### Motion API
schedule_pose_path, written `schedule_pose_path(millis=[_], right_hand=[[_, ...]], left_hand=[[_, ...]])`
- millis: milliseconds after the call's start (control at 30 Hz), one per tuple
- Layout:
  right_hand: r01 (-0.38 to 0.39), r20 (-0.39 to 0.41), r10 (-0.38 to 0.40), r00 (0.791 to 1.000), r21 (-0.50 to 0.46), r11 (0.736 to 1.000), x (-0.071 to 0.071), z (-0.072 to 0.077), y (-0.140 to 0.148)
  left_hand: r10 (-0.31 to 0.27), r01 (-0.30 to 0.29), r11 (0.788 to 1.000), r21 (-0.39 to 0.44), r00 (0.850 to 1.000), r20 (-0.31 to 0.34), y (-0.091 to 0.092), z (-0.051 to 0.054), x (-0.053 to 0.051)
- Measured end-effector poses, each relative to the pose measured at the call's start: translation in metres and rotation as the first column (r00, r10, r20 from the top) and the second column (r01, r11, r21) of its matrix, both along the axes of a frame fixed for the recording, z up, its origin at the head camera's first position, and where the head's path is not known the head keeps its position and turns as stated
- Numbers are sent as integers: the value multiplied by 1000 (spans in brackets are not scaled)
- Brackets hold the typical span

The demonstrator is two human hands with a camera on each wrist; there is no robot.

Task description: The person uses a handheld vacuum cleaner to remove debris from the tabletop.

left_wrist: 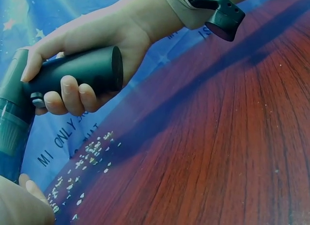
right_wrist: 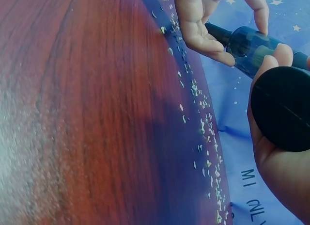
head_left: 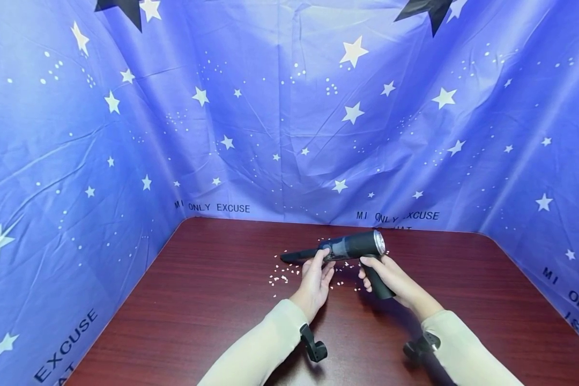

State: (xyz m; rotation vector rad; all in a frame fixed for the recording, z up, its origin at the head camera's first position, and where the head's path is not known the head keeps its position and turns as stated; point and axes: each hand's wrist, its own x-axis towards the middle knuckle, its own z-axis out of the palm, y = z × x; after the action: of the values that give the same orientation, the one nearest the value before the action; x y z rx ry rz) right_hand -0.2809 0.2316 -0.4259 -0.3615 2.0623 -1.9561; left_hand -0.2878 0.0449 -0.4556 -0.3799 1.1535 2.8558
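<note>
"Blue cloth point(head_left: 280, 123) printed with pale stars rises on three sides of the dark red table point(head_left: 212, 321); what do I have at the centre?"

"From my seat I see a black handheld vacuum point(head_left: 362, 245), held over the far part of the table; its narrow nozzle point(head_left: 296, 256) points left and slants slightly down; whether the tip touches the wood, I cannot tell."

"And the hands?"

"Right hand point(head_left: 393, 276) wraps the handle point(head_left: 380, 284), fingers curled round it, thumb near the body; left hand point(head_left: 313, 279) pinches the clear section point(head_left: 338, 249), thumb against its near side, other fingers lower down."

"What lies about them?"

"White bits point(head_left: 283, 278) are scattered over the wood below the nozzle and between the hands; in the right wrist view I see them thickest close to the table's edge."

"Farther out?"

"Pale sleeves point(head_left: 265, 335) cover both forearms; a black strapped device point(head_left: 317, 351) sits at each wrist; black lettering point(head_left: 219, 208) runs along the cloth's lower part."
</note>
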Motion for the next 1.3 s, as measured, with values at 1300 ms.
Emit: schedule_pose_path(millis=[1300], right_hand=[[55,35,-56,998,20,998,-9,-4,-14]], left_hand=[[40,-40,999,6,998,46,-9,1,-4]])
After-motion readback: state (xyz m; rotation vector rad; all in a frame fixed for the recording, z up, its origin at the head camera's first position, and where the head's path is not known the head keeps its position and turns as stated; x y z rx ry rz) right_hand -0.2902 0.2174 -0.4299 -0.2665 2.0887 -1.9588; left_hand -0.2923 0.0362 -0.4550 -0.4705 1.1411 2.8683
